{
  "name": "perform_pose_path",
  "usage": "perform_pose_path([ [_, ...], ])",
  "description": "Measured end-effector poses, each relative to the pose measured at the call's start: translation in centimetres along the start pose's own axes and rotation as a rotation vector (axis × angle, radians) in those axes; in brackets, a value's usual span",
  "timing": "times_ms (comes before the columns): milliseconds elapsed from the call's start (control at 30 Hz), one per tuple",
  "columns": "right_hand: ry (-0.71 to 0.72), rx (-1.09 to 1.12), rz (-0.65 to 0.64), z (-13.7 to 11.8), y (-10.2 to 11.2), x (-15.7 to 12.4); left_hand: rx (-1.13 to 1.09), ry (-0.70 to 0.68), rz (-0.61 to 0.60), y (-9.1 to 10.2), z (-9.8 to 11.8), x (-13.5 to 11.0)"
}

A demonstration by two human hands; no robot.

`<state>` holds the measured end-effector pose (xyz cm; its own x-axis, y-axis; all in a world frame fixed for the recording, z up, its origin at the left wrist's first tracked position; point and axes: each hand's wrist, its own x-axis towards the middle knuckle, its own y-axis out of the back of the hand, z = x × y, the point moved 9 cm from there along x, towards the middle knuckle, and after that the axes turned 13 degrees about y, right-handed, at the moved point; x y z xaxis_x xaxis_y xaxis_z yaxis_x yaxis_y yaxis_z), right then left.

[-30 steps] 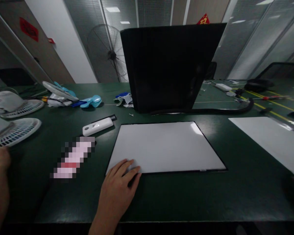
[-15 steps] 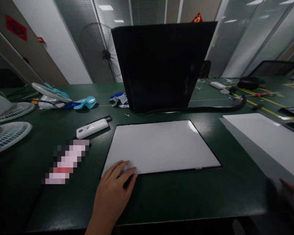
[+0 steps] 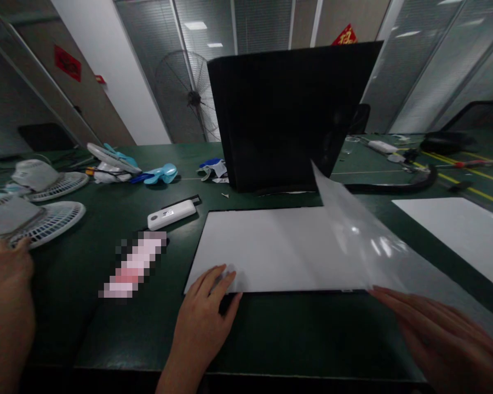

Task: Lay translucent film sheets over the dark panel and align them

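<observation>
The left hand [image 3: 203,314] rests, fingers spread, at the 8 o'clock corner of a white panel [image 3: 267,246], which reaches from 12 to 3 o'clock of those fingertips on the table [image 3: 304,334]. Near its 4 o'clock corner, the right hand [image 3: 443,334] holds its fingers close together; a translucent sheet [image 3: 355,232] slants from them toward 11 o'clock, though whether they pinch it I cannot tell.
</observation>
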<state>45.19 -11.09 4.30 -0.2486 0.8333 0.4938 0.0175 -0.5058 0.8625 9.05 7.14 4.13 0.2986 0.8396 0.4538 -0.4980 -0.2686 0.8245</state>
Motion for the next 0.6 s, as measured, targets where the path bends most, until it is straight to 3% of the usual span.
perform_pose_path([
  [133, 0.185, 0.025, 0.097, -4.8, -0.6, 5.4, 0.001, 0.075, 0.135, 1.8, -0.1, -0.3],
  [333, 0.118, 0.04, 0.103, -3.2, -4.5, 5.6, 0.098, -0.003, 0.236, 3.0, 1.0, -1.3],
  [433, 0.104, 0.085, 0.082, -2.6, -5.3, 4.8, 0.119, -0.067, 0.202, 2.6, 1.5, -1.1],
  [600, 0.076, 0.099, 0.037, -2.7, -5.8, 5.0, 0.073, -0.11, 0.005, 0.9, 1.9, -0.2],
])
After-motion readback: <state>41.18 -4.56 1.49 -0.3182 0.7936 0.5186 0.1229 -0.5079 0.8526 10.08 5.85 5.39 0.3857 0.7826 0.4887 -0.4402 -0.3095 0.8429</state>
